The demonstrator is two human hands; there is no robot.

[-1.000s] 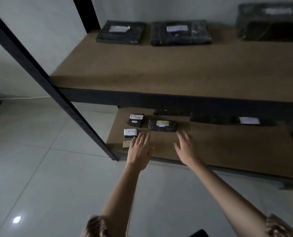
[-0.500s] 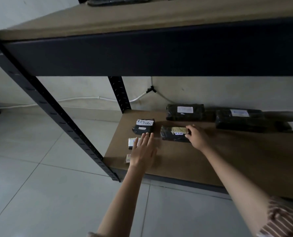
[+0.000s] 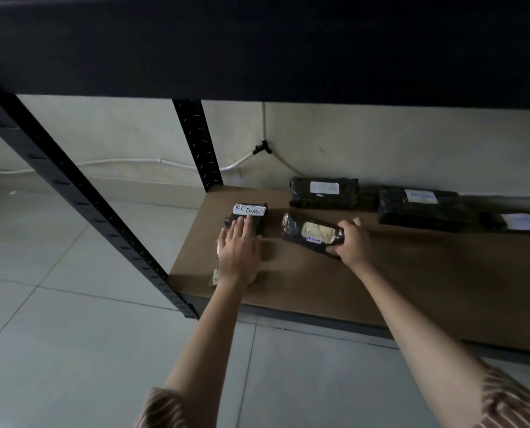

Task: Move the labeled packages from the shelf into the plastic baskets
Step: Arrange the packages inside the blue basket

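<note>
On the low brown shelf board (image 3: 396, 273) lie several dark wrapped packages with paper labels. My right hand (image 3: 351, 240) grips the right end of a package with a yellowish label (image 3: 308, 233), which is tilted. My left hand (image 3: 239, 250) lies flat with straight fingers, its fingertips on the small package marked RETURN (image 3: 248, 213). A small white-labelled package under that hand is mostly hidden. Another small package (image 3: 214, 277) peeks out at the wrist, near the shelf's front edge.
Three more labelled packages sit at the back: one (image 3: 323, 193) near the wall, a larger one (image 3: 421, 208) to its right, a third (image 3: 517, 222) at the far right. A black slanted upright (image 3: 81, 193) and the dark upper shelf beam (image 3: 257, 47) hem in the space. Tiled floor lies on the left.
The view has dropped closer to the lower shelf. My right hand has closed round the yellow-labelled package and tilted it. My left hand slid forward onto the RETURN package.
</note>
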